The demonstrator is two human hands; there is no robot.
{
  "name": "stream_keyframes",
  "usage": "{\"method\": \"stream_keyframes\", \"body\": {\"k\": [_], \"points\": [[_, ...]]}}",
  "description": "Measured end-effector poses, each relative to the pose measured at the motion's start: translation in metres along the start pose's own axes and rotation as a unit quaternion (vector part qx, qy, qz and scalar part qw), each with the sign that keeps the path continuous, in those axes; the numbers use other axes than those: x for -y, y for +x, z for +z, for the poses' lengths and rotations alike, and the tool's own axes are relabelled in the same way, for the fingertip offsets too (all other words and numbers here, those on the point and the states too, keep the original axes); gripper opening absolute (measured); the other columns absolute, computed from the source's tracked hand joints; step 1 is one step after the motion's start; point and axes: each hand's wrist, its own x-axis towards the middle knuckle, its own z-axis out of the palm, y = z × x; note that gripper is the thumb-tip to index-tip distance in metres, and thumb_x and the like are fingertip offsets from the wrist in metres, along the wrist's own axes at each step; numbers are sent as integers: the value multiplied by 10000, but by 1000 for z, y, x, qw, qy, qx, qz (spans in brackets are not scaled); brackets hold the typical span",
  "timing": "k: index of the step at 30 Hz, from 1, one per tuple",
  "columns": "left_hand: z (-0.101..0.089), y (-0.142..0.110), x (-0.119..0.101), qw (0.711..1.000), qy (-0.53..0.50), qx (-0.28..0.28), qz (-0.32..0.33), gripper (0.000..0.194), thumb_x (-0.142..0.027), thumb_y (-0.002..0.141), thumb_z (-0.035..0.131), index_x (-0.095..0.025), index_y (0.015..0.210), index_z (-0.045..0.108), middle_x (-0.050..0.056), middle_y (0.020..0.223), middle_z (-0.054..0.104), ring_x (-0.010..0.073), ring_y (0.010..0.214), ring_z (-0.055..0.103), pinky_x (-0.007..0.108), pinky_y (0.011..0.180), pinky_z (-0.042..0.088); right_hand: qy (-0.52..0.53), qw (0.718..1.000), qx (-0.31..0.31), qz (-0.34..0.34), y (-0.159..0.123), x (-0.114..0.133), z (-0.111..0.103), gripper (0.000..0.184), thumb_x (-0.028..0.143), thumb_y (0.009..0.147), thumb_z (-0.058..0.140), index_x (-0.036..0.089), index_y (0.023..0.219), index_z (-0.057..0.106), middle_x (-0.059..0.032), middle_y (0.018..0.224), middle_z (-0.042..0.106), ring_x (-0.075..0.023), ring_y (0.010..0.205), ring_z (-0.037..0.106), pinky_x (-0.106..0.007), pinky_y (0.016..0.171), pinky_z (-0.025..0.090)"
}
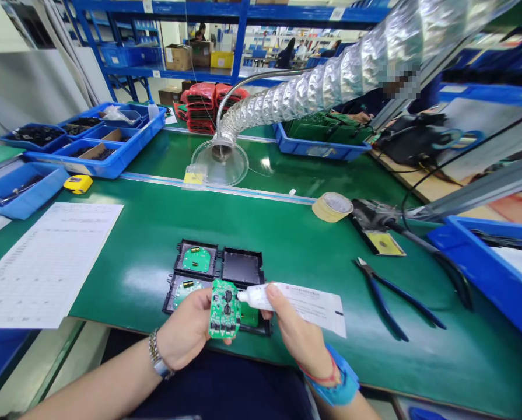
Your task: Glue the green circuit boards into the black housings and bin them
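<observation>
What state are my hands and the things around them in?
Circuit board: held up, component side showing
White tube: nozzle aimed at the circuit board
Left hand: gripping the circuit board
Right hand: gripping the white tube
Black cases: open, green boards inside
Diagonal cutters: lying flat, handles spread
Tape roll: lying flat
Tape measure: no extended blade visible
Printed sheets: lying flat

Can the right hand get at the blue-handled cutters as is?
Probably yes, but the right hand holds the white tube; nothing seems to block the way to the blue-handled cutters.
</observation>
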Motion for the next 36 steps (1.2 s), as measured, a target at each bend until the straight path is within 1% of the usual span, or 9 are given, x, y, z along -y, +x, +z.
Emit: {"method": "stream_keyframes", "body": {"k": [4, 9, 12, 16, 19, 23, 25, 30, 36], "points": [[1, 1, 2, 1000, -2, -5, -1, 273, -319, 605, 805, -121, 702, 643, 1, 579, 551, 67, 489, 459, 195, 470, 419, -47, 992, -91, -75, -3, 4, -1, 369, 497, 894, 516, 173, 752, 622, -40, 688, 620, -179, 595, 583, -280, 565, 485], [0, 3, 2, 1000, 1, -14, -1, 263, -295, 592, 810, -121, 696, 643, -5, 580, 544, 60, 494, 445, 186, 469, 409, -101, 958, 18, -269, 4, 16, -4, 374, 231, 974, 379, 181, 614, 468, 7, 554, 468, -120, 482, 429, -263, 498, 355], [0, 2, 1, 1000, 1, -20, 1, 252, -272, 583, 808, -119, 709, 653, 8, 627, 568, 67, 517, 458, 191, 473, 414, -136, 938, 30, -319, 8, 20, -6, 316, 175, 972, 376, 173, 670, 469, 6, 573, 461, -117, 507, 406, -263, 509, 311], [0, 1, 1, 1000, 0, -23, -4, 236, -251, 581, 804, -119, 714, 660, 5, 626, 565, 66, 510, 450, 197, 473, 422, -155, 932, 63, -322, 10, 25, -11, 316, 182, 974, 377, 173, 677, 483, -3, 569, 478, -121, 497, 407, -271, 493, 296], [0, 0, 1, 1000, 3, -20, -6, 223, -244, 589, 798, -120, 718, 665, 2, 616, 561, 68, 512, 457, 190, 467, 420, -134, 946, 81, -283, 7, 26, -17, 373, 237, 980, 379, 187, 632, 503, -4, 553, 495, -130, 471, 438, -276, 470, 334], [2, -1, 2, 1000, 7, -11, -5, 219, -238, 589, 796, -122, 730, 675, -13, 576, 534, 65, 500, 454, 183, 463, 420, -102, 977, -49, -181, -3, 21, -17, 267, 412, 933, 511, 215, 809, 642, -28, 728, 632, -172, 593, 588, -274, 493, 454], [3, 0, 3, 1000, 14, -7, -13, 237, -245, 590, 795, -118, 755, 682, -13, 571, 536, 62, 491, 449, 181, 461, 421, -87, 978, -79, -170, -5, 21, -12, 261, 429, 930, 515, 216, 843, 640, -29, 761, 639, -173, 628, 601, -270, 512, 467], [7, 1, 4, 999, 37, -10, -34, 294, -280, 580, 795, -112, 793, 682, 13, 623, 589, 63, 495, 457, 177, 449, 417, -53, 964, 56, -254, 2, 34, -5, 385, 269, 981, 371, 182, 615, 456, 18, 549, 447, -111, 477, 417, -262, 489, 348], [8, 2, 7, 998, 46, -17, -35, 278, -285, 560, 799, -112, 724, 657, -10, 583, 553, 62, 479, 443, 179, 439, 404, -34, 959, 73, -273, 1, 35, -4, 323, 206, 965, 366, 172, 657, 458, 1, 580, 451, -118, 519, 406, -276, 512, 312]]}}
